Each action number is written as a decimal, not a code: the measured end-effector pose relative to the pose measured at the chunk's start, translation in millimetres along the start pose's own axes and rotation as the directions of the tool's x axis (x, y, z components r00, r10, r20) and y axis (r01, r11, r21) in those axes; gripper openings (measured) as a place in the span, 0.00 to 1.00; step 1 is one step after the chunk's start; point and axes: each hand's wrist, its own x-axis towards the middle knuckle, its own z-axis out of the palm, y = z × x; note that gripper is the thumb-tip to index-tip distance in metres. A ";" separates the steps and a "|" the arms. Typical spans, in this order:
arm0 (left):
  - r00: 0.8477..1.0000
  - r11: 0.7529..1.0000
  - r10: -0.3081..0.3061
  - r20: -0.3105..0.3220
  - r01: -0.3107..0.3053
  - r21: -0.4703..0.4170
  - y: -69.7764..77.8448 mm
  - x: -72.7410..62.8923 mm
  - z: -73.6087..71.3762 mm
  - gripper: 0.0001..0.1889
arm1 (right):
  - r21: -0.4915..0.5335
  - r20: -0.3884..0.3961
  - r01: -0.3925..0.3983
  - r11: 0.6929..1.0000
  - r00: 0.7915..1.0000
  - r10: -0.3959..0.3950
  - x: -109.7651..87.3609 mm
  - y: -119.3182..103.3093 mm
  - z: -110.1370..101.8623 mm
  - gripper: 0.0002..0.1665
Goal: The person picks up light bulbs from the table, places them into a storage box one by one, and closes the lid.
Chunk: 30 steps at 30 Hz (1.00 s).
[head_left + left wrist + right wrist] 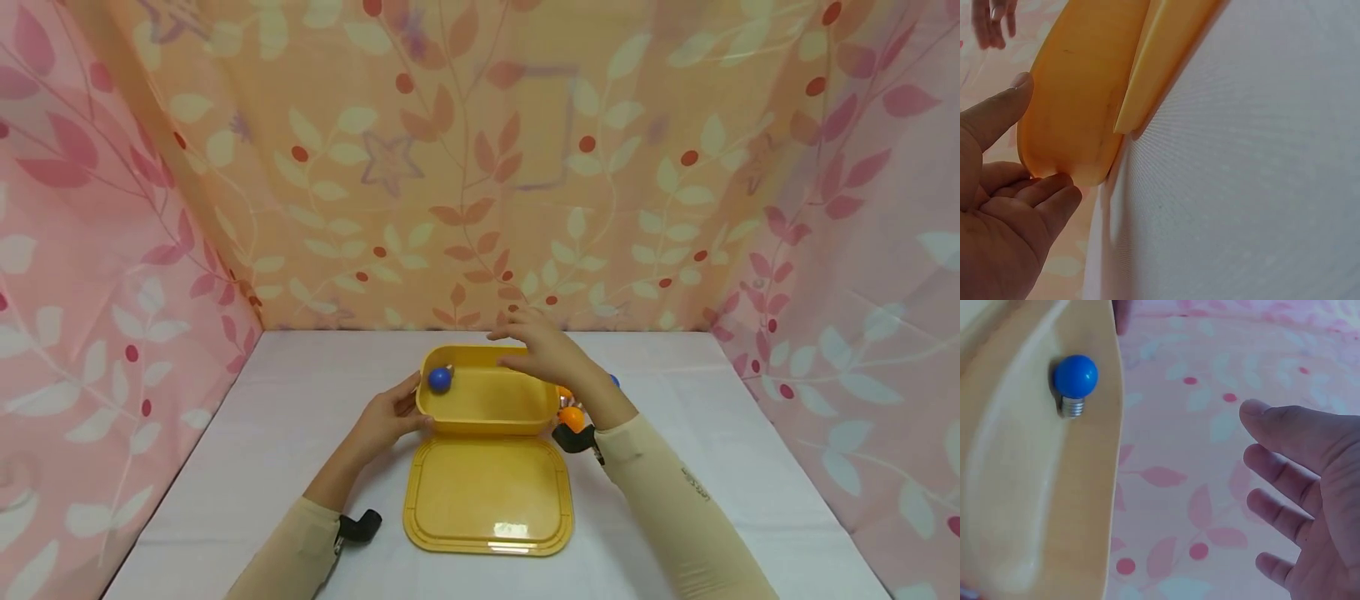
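A yellow plastic box (487,404) lies open on the white cloth, its lid (487,496) flat in front of it. My left hand (384,423) grips the box's left end, thumb at the front corner and fingers along the side wall (1079,94). Inside, at the left end, rests a blue light bulb (440,381) with a silver screw base, seen clearly in the right wrist view (1076,377). My right hand (551,348) hovers over the box's right end, fingers spread and holding nothing.
Right of the box, partly behind my right wrist, lie orange bulbs (572,418) and a piece of something blue (615,381). White cloth (675,367) covers the table. Floral curtains (465,167) hang behind and at both sides.
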 end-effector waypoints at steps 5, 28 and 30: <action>1.000 1.000 -0.007 -0.002 0.007 -0.005 -0.9 -2.1 -0.2 0.47 | 0.062 -0.107 -0.015 0.998 0.994 0.021 -37.8 3.4 -0.9 0.22; 1.000 0.999 -0.018 0.004 0.019 -0.032 -2.3 1.2 2.1 0.47 | -0.012 -0.352 -0.107 0.994 0.931 0.096 -117.2 39.3 -12.9 0.24; 0.999 0.999 -0.033 -0.001 0.033 -0.026 -2.7 -0.1 2.7 0.47 | 0.000 -0.353 -0.133 0.991 0.927 0.124 -121.5 44.3 -14.3 0.25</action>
